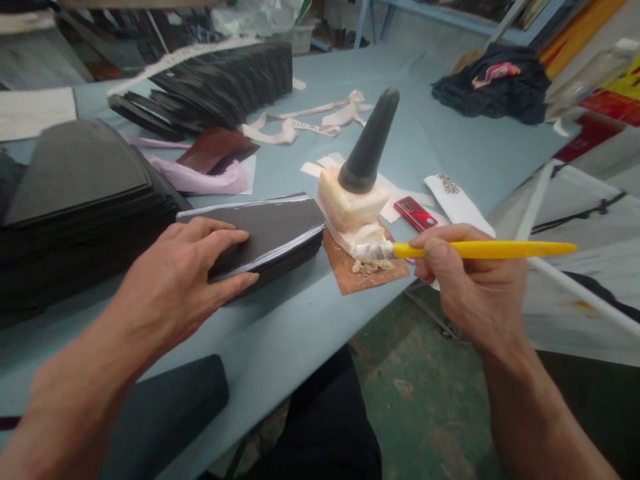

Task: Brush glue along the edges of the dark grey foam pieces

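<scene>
My right hand point(463, 280) is closed around the yellow handle of a brush point(505, 249). The brush's white-coated bristles touch the base of a cream-coloured, glue-crusted container point(353, 200) with a dark cone-shaped top point(371, 143). Crumbly dried bits lie by the bristles on a brown square board point(345, 283) underneath. On the left, my left hand point(195, 260) grips the near end of a stack of black panels point(280, 230), fingers on top and thumb along the near side. White coating runs along the stack's long edges.
A taller pile of dark panels point(75, 180) stands at left, with a fanned row of black pieces point(225, 80) behind. Pink strips point(205, 177), pale ribbon point(285, 130) and a red phone-like object point(415, 213) lie on the blue-grey table point(410, 73). Dark cloth point(493, 83) sits at far right.
</scene>
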`<state>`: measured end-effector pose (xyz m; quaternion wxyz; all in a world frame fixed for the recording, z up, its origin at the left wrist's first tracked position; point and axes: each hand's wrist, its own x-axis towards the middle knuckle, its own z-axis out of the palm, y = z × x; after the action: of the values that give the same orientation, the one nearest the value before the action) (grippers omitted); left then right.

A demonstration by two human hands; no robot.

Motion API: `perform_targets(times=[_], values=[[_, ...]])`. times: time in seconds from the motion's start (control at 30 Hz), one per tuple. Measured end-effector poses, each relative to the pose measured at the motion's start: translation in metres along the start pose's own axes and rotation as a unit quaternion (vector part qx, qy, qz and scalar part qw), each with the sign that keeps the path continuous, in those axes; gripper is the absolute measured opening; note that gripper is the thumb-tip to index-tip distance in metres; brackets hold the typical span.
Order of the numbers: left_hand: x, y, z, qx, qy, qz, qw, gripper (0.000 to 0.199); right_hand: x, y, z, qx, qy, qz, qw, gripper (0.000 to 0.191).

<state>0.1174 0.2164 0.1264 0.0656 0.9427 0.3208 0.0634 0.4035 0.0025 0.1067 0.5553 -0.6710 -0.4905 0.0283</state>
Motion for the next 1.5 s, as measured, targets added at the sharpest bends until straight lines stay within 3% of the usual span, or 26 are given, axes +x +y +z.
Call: perform_targets(times=[0.23, 0.5, 0.63, 0.77, 0.87, 1.03, 1.13, 1.27, 1.4, 1.5], values=[[0.008, -0.01, -0.011, -0.058, -0.036, 0.008, 0.998, 0.072, -0.026, -0.002, 0.001, 0.033, -0.017, 0.04, 0.999, 0.025], [0.017, -0.012, -0.021, -0.067, -0.081, -0.027, 0.994, 0.078, -0.048, -0.008, 0.008, 0.095, -0.041, 0.072, 0.992, 0.017], [0.016, -0.011, -0.025, -0.069, -0.087, -0.027, 0.993, 0.071, -0.055, -0.015, 0.007, 0.101, -0.047, 0.092, 0.989, 0.019], [0.009, -0.006, -0.024, -0.051, -0.081, 0.022, 0.995, 0.061, -0.063, -0.021, 0.006, 0.109, -0.039, 0.107, 0.987, 0.025], [0.004, 0.0, -0.015, -0.016, -0.039, 0.053, 0.998, 0.055, -0.07, -0.026, 0.007, 0.117, -0.037, 0.116, 0.986, 0.032], [0.002, 0.011, -0.005, 0.002, 0.053, 0.006, 0.999, 0.035, -0.081, -0.038, 0.007, 0.143, -0.02, 0.094, 0.985, 0.032], [-0.005, 0.016, -0.013, -0.005, 0.113, -0.023, 0.993, 0.02, -0.089, -0.045, 0.007, 0.155, 0.023, 0.076, 0.985, 0.028], [-0.025, 0.022, -0.035, -0.01, 0.217, -0.063, 0.974, 0.021, -0.1, -0.047, 0.006, 0.158, 0.06, 0.019, 0.985, 0.015], [-0.05, 0.021, -0.051, -0.017, 0.314, -0.105, 0.943, 0.016, -0.109, -0.049, 0.007, 0.152, 0.051, -0.034, 0.987, 0.013], [-0.078, 0.014, -0.052, 0.002, 0.37, -0.127, 0.92, 0.014, -0.113, -0.059, 0.013, 0.126, 0.031, -0.083, 0.988, 0.015]])
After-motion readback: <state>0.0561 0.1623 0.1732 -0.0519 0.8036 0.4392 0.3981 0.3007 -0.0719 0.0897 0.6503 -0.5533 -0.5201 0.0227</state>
